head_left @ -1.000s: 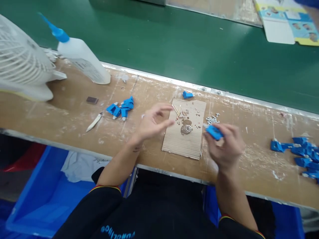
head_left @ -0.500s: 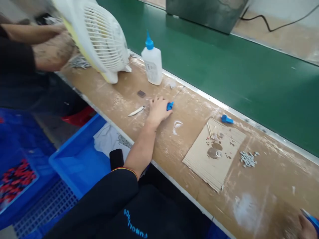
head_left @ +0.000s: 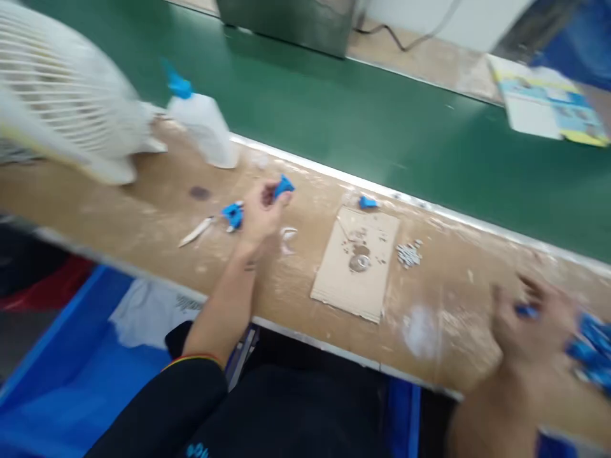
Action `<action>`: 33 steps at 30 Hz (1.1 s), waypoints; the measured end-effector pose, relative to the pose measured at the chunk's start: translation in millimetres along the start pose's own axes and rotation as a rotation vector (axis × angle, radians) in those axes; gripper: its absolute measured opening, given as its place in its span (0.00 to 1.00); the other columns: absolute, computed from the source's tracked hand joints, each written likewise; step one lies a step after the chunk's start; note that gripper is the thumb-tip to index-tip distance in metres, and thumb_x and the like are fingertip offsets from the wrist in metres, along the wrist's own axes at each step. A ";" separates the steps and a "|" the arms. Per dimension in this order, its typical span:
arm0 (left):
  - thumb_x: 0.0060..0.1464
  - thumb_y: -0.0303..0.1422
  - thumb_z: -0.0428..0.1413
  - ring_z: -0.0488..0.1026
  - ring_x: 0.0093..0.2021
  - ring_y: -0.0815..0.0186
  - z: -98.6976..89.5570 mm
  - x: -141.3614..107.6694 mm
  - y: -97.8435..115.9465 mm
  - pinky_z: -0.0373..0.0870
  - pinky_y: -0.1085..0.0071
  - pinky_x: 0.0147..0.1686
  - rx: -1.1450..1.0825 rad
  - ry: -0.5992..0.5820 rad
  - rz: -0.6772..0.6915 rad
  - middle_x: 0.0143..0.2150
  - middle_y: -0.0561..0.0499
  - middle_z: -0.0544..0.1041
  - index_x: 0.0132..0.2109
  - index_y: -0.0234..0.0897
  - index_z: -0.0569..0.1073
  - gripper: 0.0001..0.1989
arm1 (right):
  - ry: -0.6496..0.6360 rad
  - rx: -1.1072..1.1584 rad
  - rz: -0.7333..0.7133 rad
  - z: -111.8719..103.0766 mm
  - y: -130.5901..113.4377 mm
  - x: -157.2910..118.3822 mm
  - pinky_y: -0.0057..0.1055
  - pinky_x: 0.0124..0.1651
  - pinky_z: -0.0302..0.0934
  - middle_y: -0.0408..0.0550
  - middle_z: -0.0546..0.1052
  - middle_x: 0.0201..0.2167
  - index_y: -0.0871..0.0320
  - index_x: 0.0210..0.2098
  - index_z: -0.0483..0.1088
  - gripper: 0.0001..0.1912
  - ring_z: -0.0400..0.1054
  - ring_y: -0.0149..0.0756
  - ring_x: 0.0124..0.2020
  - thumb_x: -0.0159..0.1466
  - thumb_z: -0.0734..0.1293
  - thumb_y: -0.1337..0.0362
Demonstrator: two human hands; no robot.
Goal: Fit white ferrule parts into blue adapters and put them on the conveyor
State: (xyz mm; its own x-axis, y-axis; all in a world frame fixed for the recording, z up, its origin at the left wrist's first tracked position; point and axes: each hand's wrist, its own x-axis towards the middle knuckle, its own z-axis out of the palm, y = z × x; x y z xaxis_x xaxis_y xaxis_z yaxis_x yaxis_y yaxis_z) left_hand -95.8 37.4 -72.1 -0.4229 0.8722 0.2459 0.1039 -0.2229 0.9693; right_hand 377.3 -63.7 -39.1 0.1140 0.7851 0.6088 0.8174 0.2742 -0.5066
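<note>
My left hand (head_left: pixel 261 213) is raised a little over the bench, fingers closed around a blue plastic piece (head_left: pixel 284 186) that sticks out past the thumb. Beside it on the bench lies another blue plastic part (head_left: pixel 232 215) with white bits. At the right, my right hand (head_left: pixel 537 321) is smeared by motion; its curled fingers hold a small blue plastic piece (head_left: pixel 526 310). A heap of blue pieces (head_left: pixel 594 350) lies just past it. Between the hands, a cardboard sheet (head_left: pixel 346 286) carries wet spots and a small clear round object, with small grey parts (head_left: pixel 409 254) alongside.
One more blue piece (head_left: pixel 368 202) lies behind the cardboard. A white bottle with a blue nozzle (head_left: pixel 205 130) and a fan (head_left: pixel 67 95) stand at the left. A white-handled pointed tool (head_left: pixel 195 231) lies nearby. The green belt (head_left: pixel 305 105) runs behind; a blue bin (head_left: pixel 95 369) sits below.
The view has swung right. My left hand has lifted with a blue piece, and another blue part shows on the bench beside it. My right hand has come further into view.
</note>
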 end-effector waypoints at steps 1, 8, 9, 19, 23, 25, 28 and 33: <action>0.49 0.36 0.75 0.75 0.33 0.68 5.1 -3.9 -0.5 0.71 0.64 0.40 -0.118 0.002 0.012 0.32 0.57 0.78 0.38 0.40 0.77 0.16 | 0.060 -0.122 -0.027 9.4 -15.7 4.6 0.46 0.29 0.64 0.58 0.81 0.40 0.44 0.52 0.82 0.18 0.76 0.50 0.35 0.64 0.75 0.49; 0.36 0.40 0.80 0.79 0.45 0.65 21.5 -28.4 16.4 0.74 0.62 0.43 -0.388 -0.241 -0.142 0.39 0.65 0.82 0.29 0.40 0.66 0.28 | -0.441 -0.129 -0.074 93.0 -47.6 21.7 0.47 0.48 0.72 0.51 0.82 0.40 0.50 0.42 0.83 0.07 0.75 0.46 0.45 0.69 0.70 0.62; 0.36 0.38 0.80 0.80 0.50 0.63 23.0 -32.7 19.7 0.76 0.62 0.44 -0.414 -0.278 -0.176 0.42 0.65 0.83 0.29 0.41 0.66 0.28 | -0.486 -0.135 -0.049 96.8 -44.2 18.7 0.46 0.48 0.71 0.51 0.81 0.40 0.50 0.42 0.83 0.08 0.75 0.46 0.44 0.69 0.70 0.63; 0.37 0.38 0.81 0.78 0.27 0.74 40.9 -62.4 33.3 0.76 0.77 0.29 -0.489 -0.468 -0.393 0.44 0.53 0.86 0.34 0.42 0.76 0.23 | -0.667 -0.152 0.039 112.2 -29.4 9.6 0.43 0.46 0.69 0.51 0.82 0.37 0.52 0.36 0.84 0.08 0.73 0.45 0.44 0.68 0.71 0.67; 0.41 0.49 0.78 0.74 0.25 0.72 47.6 -70.8 34.3 0.71 0.76 0.24 -0.543 -0.507 -0.472 0.38 0.51 0.84 0.36 0.41 0.77 0.25 | -0.506 0.065 -0.003 104.1 -46.4 12.9 0.40 0.43 0.70 0.48 0.83 0.35 0.53 0.36 0.82 0.08 0.75 0.41 0.40 0.69 0.70 0.68; 0.44 0.51 0.75 0.75 0.27 0.68 49.8 -75.5 37.5 0.73 0.72 0.27 -0.576 -0.557 -0.528 0.32 0.50 0.80 0.36 0.39 0.77 0.24 | -0.364 0.264 -0.042 96.9 -64.4 12.5 0.37 0.39 0.71 0.44 0.84 0.35 0.52 0.39 0.81 0.07 0.77 0.37 0.37 0.70 0.69 0.67; 0.47 0.45 0.71 0.74 0.30 0.64 52.4 -82.3 44.7 0.72 0.68 0.29 -0.622 -0.654 -0.617 0.30 0.49 0.76 0.33 0.38 0.75 0.18 | -0.228 0.539 -0.128 91.4 -97.4 8.4 0.34 0.40 0.75 0.42 0.86 0.37 0.51 0.42 0.80 0.08 0.81 0.34 0.37 0.70 0.70 0.70; 0.43 0.35 0.68 0.69 0.28 0.66 57.9 -94.4 51.0 0.65 0.70 0.27 -0.687 -0.807 -0.709 0.29 0.51 0.72 0.32 0.38 0.72 0.13 | -0.232 0.699 -0.198 100.1 -137.5 -3.6 0.30 0.36 0.75 0.43 0.86 0.34 0.53 0.45 0.78 0.08 0.81 0.31 0.35 0.73 0.68 0.71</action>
State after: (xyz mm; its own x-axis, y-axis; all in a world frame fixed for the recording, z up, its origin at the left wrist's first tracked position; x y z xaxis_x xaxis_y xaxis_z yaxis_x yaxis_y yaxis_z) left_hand 1.6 -31.1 -45.6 0.4960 0.8541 -0.1565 -0.5068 0.4311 0.7465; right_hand 207.9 -48.6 -32.8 -0.1824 0.7602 0.6235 0.2535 0.6491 -0.7172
